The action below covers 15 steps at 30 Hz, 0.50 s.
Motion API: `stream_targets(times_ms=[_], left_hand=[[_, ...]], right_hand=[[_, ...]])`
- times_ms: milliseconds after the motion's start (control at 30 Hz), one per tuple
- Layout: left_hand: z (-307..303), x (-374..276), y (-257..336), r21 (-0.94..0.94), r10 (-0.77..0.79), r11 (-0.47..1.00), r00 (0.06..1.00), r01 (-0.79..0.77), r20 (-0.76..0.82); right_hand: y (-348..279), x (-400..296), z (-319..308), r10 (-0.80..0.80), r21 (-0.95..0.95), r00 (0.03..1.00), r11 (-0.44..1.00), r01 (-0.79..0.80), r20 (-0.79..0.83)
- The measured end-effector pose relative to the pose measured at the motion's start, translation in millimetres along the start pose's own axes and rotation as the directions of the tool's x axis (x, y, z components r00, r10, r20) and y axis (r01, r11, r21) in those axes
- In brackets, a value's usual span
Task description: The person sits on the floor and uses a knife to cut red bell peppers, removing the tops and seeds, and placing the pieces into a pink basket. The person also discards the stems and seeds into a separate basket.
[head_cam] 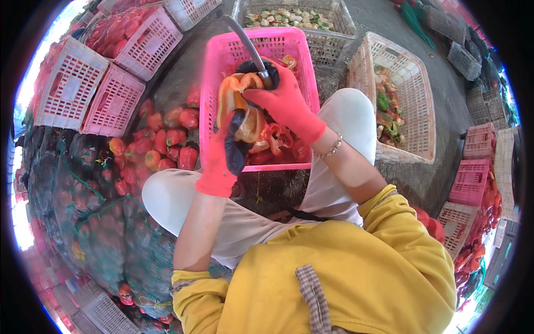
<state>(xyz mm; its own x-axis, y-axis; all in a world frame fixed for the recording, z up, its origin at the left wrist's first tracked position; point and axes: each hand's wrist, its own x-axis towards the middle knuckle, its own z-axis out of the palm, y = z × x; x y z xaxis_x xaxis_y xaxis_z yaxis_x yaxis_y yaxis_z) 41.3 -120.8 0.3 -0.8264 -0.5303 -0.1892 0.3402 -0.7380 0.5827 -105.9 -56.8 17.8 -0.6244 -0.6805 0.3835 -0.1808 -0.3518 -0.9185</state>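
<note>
My left hand (pixel 223 156), in a red glove with a dark palm, grips the near side of an opened orange-yellow bell pepper (pixel 250 123). The pepper's pale inner wall faces up. My right hand (pixel 288 98), gloved alike, is closed around the handle of a knife with a curved blade (pixel 246 39). That blade points up and away, clear of the pepper, while the right thumb touches the pepper's edge. Both hands are over a pink plastic crate (pixel 203 104) between my knees. Cut red pepper pieces (pixel 279 144) lie inside it. The right fingers are partly hidden.
Loose whole red peppers (pixel 160 142) lie on the floor left of the crate, by full mesh sacks (pixel 100 238). A whitish crate (pixel 411 83) at right holds pepper scraps; another (pixel 329 48) beyond holds pale cores. Stacked crates (pixel 112 100) stand at left.
</note>
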Motion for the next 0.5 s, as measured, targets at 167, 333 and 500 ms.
stream_targets(times_ms=[167,333,500], left_hand=[[-2.1,-10.7,4.7,0.136,-0.148,0.977,0.979,0.167,-0.139],[-17.2,-10.4,22.6,0.14,-0.215,0.965,0.975,0.221,-0.06],[-2.5,-20.2,33.6,0.352,-0.082,0.918,0.954,0.184,-0.287]], right_hand=[[10.2,23.7,-32.1,0.328,0.046,0.944,0.943,-0.329,0.025],[24.2,41.2,-58.6,0.189,-0.031,0.953,0.979,-0.202,-0.236],[-10.5,48.7,-87.2,0.195,0.093,0.92,0.98,-0.173,-0.34]])
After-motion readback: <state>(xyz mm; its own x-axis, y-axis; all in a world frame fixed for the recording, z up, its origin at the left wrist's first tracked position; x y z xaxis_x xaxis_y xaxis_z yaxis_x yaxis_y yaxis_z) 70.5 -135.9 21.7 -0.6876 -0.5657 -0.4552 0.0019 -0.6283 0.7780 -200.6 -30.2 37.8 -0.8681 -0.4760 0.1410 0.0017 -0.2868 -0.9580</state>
